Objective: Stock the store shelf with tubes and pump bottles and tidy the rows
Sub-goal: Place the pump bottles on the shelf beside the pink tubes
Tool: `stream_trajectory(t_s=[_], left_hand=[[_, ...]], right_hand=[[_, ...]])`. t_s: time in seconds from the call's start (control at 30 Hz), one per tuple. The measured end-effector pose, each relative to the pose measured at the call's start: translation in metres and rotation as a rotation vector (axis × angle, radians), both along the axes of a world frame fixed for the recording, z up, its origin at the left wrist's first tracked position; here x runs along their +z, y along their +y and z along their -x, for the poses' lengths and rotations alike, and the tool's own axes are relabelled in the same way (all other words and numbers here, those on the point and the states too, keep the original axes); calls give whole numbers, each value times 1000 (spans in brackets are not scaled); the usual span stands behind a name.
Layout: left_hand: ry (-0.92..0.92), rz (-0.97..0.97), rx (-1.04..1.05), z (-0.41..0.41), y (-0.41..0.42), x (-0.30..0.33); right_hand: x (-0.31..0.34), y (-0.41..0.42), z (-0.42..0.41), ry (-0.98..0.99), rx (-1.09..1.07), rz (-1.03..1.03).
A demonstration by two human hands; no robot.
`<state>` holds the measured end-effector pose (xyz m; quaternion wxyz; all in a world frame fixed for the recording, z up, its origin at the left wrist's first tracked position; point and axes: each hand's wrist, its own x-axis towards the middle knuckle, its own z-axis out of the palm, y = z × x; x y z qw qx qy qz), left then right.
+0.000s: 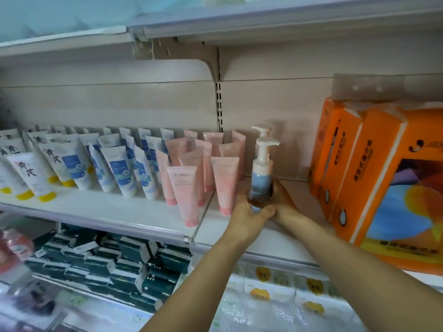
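Observation:
A blue pump bottle [261,178] with a white pump head stands on the white shelf [124,207], right of the pink tubes [184,188]. My left hand [249,214] grips its base from the left and front. My right hand [282,200] wraps its lower body from the right. A second pump bottle [262,131] stands directly behind it; only its white head shows. Rows of white-and-blue tubes [119,168] and white tubes with yellow caps [31,178] fill the shelf's left part.
A large orange pack of tissues [374,178] stands on the shelf close to the right of my hands. The shelf below holds dark green boxes [115,267] and white boxes [275,288]. An upper shelf [215,32] hangs overhead.

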<state>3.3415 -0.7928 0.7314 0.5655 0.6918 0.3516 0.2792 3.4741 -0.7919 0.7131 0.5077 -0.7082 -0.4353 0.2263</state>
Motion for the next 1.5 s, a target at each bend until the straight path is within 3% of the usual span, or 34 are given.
stream_trajectory(t_s=[0.17,0.47,0.57,0.7,0.83,1.23,1.5], left_hand=[[-23,113,30,20,-4,3],[-276,385,108,78,-10,4],[-336,411,138,111,-10,4],[-382,440,177,167,-4,3],[-380,460,264,245,6,-6],[-394,478,669,510,36,-47],[-477,480,965,636,68,-67]], right_hand=[[-2,-6,12,137,-131,44],[-3,-32,55,-189,-379,-112],[-2,-41,81,-171,-417,-241],[9,-42,150,-119,-308,-394],[7,-24,238,-73,-141,-418],[-44,49,493,124,244,-283],[-67,110,619,152,535,-165]])
